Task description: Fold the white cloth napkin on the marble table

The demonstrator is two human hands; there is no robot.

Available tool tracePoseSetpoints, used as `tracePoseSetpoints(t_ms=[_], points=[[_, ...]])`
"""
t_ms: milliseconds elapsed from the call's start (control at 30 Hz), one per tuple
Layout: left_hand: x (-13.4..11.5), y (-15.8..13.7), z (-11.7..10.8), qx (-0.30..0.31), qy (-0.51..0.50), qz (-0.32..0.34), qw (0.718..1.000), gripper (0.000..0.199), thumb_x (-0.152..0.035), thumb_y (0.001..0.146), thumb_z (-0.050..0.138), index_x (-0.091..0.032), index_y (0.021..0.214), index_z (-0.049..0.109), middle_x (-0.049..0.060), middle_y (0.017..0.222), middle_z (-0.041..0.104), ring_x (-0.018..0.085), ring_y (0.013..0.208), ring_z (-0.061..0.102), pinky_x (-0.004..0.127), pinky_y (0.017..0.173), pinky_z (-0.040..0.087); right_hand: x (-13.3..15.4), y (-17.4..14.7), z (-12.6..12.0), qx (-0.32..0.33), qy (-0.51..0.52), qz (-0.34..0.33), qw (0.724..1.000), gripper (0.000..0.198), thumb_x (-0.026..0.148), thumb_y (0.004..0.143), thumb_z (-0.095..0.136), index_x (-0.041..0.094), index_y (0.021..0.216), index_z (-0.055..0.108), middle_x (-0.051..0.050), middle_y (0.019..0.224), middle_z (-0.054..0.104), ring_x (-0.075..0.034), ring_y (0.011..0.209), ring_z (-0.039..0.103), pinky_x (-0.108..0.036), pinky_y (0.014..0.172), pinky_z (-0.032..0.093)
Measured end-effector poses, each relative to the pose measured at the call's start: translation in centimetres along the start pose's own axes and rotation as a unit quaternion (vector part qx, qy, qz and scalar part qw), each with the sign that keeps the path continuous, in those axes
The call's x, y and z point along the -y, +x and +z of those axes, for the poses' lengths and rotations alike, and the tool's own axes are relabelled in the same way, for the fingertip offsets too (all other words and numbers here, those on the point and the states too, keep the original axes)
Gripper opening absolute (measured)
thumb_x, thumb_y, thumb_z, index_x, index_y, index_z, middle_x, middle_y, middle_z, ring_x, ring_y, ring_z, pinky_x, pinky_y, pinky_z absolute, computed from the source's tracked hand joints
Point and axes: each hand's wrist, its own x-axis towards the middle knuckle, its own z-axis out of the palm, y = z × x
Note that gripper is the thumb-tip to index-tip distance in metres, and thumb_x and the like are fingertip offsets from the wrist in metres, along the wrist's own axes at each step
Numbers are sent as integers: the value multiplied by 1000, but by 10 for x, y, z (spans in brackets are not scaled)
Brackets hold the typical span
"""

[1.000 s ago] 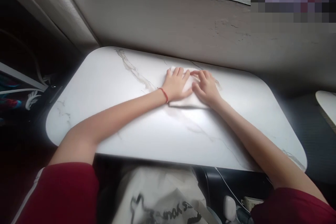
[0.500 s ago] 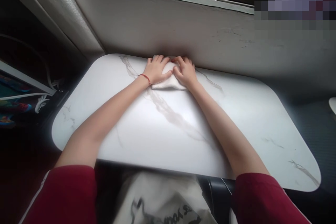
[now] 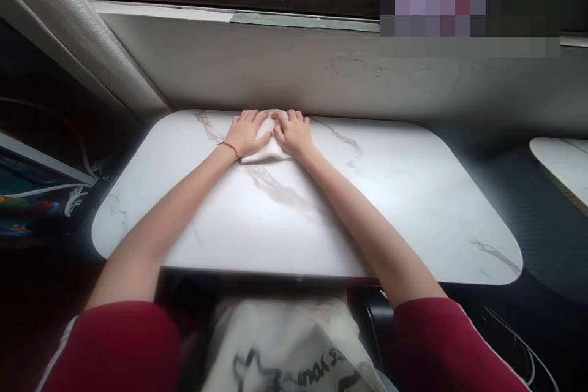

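Observation:
A folded white cloth (image 3: pixel 274 148) lies on the white marble-patterned tabletop (image 3: pixel 404 196), close to its far edge by the wall. My left hand (image 3: pixel 248 133) rests palm down on the cloth's left side, fingers spread towards the wall; a thin red bracelet (image 3: pixel 229 148) circles that wrist. On the cloth's right side lies my right hand (image 3: pixel 294 133), palm down with its fingers apart and slightly bent. The two thumbs point at each other with a small gap between them. Both hands cover much of the cloth.
Behind the table stands a grey wall (image 3: pixel 275 67) with a ledge above it. A pale pipe or post (image 3: pixel 114 43) is at the left, with white cables (image 3: pixel 76 196) below. Another marble-patterned tabletop (image 3: pixel 569 159) shows at the right. A printed whitish fabric (image 3: pixel 285 337) hangs below the near edge.
The camera view has shifted, so the table and hands appear further left and more of the right-hand tabletop shows. Both hands stay on the cloth near the far edge.

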Motion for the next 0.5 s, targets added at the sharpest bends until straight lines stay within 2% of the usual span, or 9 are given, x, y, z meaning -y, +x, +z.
tracePoseSetpoints(t_ms=[133, 267, 367, 500], points=[[-15, -47, -13, 17, 36, -10, 999, 62, -43, 96, 35, -12, 150, 40, 20, 149, 46, 33, 138, 39, 48, 109, 33, 25, -38, -9, 18, -9, -15, 1000, 46, 30, 100, 30, 20, 140, 51, -18, 127, 54, -35, 117, 44, -49, 96, 34], [-26, -114, -34, 26, 68, -28, 997, 62, -43, 95, 34, -13, 150, 39, 20, 148, 47, 34, 139, 40, 49, 108, 36, 64, -85, -24, 43, 12, -60, 997, 48, 33, 99, 34, 19, 141, 51, -19, 126, 54, -36, 117, 45, -51, 97, 33], [-23, -169, -51, 39, 82, -39, 995, 63, -45, 95, 33, -16, 151, 38, 18, 150, 47, 33, 140, 40, 48, 110, 37, 97, -118, -28, 51, 38, -115, 991, 52, 37, 98, 37, 15, 143, 49, -24, 133, 52, -39, 122, 43, -55, 99, 32], [-5, -232, -69, 41, 81, -87, 992, 64, -49, 96, 31, -21, 154, 35, 15, 153, 45, 34, 141, 41, 49, 111, 37, 140, -140, -23, 44, 84, -194, 976, 56, 41, 98, 38, 12, 145, 45, -27, 149, 40, -42, 139, 30, -60, 106, 28]])
